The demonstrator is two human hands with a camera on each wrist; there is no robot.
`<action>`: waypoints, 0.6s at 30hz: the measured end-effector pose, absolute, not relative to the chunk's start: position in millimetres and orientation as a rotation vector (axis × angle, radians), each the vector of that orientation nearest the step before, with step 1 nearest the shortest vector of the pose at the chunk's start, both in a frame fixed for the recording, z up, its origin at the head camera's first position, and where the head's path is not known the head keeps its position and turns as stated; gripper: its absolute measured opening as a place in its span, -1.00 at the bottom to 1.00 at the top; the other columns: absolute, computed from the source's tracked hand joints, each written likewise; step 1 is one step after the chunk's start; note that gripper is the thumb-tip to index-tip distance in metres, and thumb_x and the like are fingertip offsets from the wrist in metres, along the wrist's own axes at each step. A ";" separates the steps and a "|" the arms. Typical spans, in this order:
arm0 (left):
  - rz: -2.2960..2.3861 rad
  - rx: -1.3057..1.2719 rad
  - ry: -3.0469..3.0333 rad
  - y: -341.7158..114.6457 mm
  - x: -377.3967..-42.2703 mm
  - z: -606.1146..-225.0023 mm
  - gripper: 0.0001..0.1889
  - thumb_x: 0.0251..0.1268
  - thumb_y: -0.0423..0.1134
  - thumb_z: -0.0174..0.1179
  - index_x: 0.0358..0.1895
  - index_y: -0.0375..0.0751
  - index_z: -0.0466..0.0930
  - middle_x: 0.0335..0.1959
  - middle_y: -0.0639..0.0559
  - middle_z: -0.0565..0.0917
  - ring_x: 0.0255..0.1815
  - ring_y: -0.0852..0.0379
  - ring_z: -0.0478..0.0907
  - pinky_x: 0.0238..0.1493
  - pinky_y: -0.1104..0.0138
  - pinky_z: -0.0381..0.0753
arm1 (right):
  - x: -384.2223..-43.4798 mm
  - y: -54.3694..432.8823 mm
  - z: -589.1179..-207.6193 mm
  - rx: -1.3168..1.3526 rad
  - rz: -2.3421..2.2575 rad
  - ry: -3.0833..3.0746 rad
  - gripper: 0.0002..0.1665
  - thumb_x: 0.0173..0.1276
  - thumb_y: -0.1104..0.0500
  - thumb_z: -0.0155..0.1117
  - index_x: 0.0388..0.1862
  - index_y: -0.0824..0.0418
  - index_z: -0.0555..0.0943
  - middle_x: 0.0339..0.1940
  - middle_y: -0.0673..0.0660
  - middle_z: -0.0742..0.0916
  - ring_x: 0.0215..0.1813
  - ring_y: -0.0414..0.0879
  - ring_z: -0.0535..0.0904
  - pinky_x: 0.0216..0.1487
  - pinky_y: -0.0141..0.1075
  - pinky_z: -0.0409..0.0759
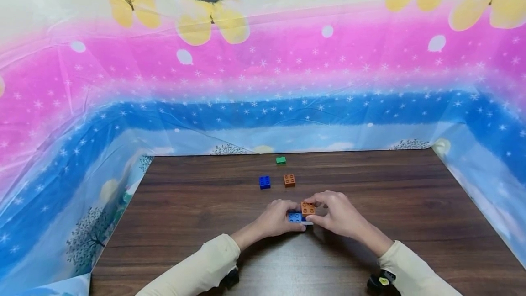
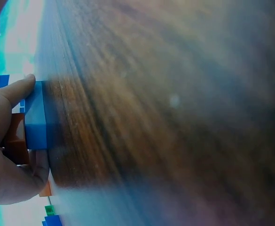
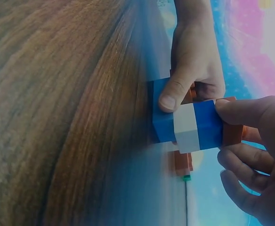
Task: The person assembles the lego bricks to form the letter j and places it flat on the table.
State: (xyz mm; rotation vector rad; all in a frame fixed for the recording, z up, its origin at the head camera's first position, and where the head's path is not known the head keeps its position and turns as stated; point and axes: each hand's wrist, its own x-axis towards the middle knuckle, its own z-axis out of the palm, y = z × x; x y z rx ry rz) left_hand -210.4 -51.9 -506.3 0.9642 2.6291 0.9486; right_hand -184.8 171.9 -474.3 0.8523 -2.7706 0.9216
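a printed cloth in pink, blue and cream hangs behind and along both sides of the dark wooden table. over the table's near part reach two pale sleeves, and out of them come the hands. the left hand grips low, its thumb on the near side of a light blue brick and its fingers round the far side; the right hand is pinched narrow, thumb and fingers on the top orange brick. the stack between them is at the near middle of the table. its longest piece, the light blue brick, is lowest; above it come a white brick, a dark blue brick and the top orange brick. a second orange brick sits against the light blue one, inside the left hand's grasp. beyond the hands, apart from one another, lie a loose blue brick, a loose orange brick to its right and, farthest back, a small green brick.
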 end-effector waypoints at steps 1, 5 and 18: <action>0.949 0.964 2.632 -51.8 -210.4 -506.4 -0.66 0.23 0.01 0.48 -0.01 -0.05 0.73 -0.27 0.22 0.69 -0.39 0.35 0.48 -0.33 0.44 0.42 | -185.0 172.0 -474.4 0.854 0.929 -2.771 -0.64 0.23 0.04 0.59 -0.01 0.06 0.75 -0.16 -0.08 0.77 -0.13 -0.09 0.69 -0.15 -0.18 0.68; 0.951 0.961 2.637 -52.1 -209.8 -506.6 -0.66 0.22 0.02 0.48 -0.03 -0.03 0.73 -0.28 0.23 0.70 -0.39 0.34 0.47 -0.29 0.42 0.40 | -185.1 172.1 -474.7 0.848 0.938 -2.787 -0.66 0.21 0.05 0.60 -0.04 0.04 0.74 -0.17 -0.11 0.74 -0.13 -0.11 0.68 -0.16 -0.17 0.67; 0.967 0.960 2.632 -51.0 -209.7 -505.0 -0.66 0.22 0.00 0.48 -0.02 -0.05 0.73 -0.25 0.21 0.71 -0.38 0.35 0.48 -0.29 0.43 0.42 | -184.7 172.4 -474.5 0.829 0.961 -2.834 -0.64 0.24 0.06 0.58 -0.02 0.05 0.70 -0.27 -0.14 0.74 -0.24 -0.22 0.67 -0.31 -0.39 0.57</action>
